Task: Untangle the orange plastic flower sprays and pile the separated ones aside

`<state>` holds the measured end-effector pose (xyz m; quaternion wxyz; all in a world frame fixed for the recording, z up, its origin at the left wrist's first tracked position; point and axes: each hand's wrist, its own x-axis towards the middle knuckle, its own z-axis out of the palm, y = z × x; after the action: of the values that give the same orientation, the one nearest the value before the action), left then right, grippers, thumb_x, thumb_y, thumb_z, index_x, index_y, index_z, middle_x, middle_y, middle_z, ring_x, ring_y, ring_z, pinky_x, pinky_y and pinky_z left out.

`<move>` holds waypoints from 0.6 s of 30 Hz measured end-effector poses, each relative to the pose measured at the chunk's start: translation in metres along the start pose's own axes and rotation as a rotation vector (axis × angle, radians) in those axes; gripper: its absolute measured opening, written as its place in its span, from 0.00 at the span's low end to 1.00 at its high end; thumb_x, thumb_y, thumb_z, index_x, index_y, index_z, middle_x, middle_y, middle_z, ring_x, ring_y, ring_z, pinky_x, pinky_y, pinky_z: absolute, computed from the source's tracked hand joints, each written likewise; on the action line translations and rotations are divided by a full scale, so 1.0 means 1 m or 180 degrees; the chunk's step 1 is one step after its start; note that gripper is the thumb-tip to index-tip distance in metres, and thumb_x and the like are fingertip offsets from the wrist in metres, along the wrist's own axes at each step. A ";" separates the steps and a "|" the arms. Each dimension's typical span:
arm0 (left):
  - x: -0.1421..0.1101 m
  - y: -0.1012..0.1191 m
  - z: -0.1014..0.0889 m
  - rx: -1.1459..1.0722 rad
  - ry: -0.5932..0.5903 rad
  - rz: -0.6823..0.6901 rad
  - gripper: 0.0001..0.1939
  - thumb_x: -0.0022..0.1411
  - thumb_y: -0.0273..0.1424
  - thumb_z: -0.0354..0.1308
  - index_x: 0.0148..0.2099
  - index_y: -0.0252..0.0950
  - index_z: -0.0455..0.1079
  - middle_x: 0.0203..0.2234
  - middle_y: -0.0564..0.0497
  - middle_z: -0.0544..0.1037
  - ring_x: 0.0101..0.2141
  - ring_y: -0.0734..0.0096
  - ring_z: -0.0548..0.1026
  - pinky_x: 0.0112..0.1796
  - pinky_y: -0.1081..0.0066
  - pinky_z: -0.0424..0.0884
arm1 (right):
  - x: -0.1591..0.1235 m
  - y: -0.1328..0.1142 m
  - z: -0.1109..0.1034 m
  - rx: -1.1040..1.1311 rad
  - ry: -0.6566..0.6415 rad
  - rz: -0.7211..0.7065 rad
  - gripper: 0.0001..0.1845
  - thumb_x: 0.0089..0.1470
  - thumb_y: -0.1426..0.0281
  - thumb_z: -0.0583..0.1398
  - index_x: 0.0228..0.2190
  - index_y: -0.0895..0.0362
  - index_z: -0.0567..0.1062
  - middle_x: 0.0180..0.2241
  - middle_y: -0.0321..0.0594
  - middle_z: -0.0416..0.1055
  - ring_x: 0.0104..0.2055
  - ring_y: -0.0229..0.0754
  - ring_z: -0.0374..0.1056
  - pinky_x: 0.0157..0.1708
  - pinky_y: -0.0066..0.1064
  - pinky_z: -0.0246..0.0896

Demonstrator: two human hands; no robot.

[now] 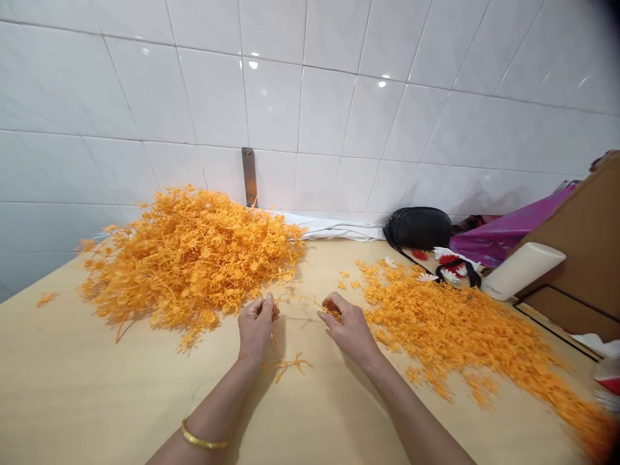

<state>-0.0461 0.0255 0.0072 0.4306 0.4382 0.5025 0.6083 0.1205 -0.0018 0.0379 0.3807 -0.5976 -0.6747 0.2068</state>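
Observation:
Between my two hands stretches a thin orange plastic flower stem point(301, 297). My left hand point(256, 323) pinches one part of it, thumb against fingers, near the big pile. My right hand point(349, 324) has its fingers curled on the other end, with small orange bits showing at the fingertips. On the table just below lies a bare branched orange stem piece point(289, 366). To the left rises a large heap of orange plastic flower sprays point(194, 252). A flatter spread of loose orange florets point(450, 329) lies to the right of my right hand.
A black pouch point(419, 227) sits by the tiled wall. A cream bottle point(524, 271) lies tilted beside a cardboard box point(576, 245) and purple cloth point(508, 229). Red and white flowers point(450, 263) lie near a black strap. A black wire frame point(557, 330) is at the right.

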 end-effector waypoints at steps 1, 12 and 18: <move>0.002 -0.001 -0.002 0.0088 0.0061 0.0028 0.18 0.50 0.38 0.54 0.16 0.35 0.57 0.13 0.55 0.60 0.19 0.78 0.60 0.23 0.76 0.58 | 0.000 0.002 0.001 -0.0058 0.0039 -0.0008 0.04 0.46 0.69 0.52 0.26 0.54 0.66 0.24 0.34 0.66 0.27 0.38 0.61 0.27 0.29 0.51; -0.030 0.012 0.013 0.1884 -0.0829 0.2305 0.15 0.56 0.26 0.45 0.46 0.38 0.63 0.44 0.44 0.67 0.49 0.61 0.58 0.48 0.61 0.53 | -0.010 0.008 0.013 0.0512 -0.0333 -0.0205 0.15 0.48 0.72 0.51 0.40 0.55 0.65 0.29 0.37 0.65 0.32 0.40 0.62 0.32 0.31 0.55; -0.035 0.002 0.021 0.1913 -0.1313 0.1576 0.12 0.59 0.31 0.42 0.35 0.38 0.66 0.27 0.47 0.69 0.32 0.66 0.65 0.34 0.67 0.59 | -0.013 0.006 0.014 0.2036 -0.0617 0.0353 0.16 0.45 0.70 0.57 0.38 0.53 0.61 0.30 0.34 0.65 0.30 0.35 0.62 0.30 0.27 0.57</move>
<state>-0.0179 -0.0033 0.0076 0.2166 0.7634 0.4405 0.4198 0.1133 -0.0111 0.0214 0.4712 -0.4612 -0.5751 0.4842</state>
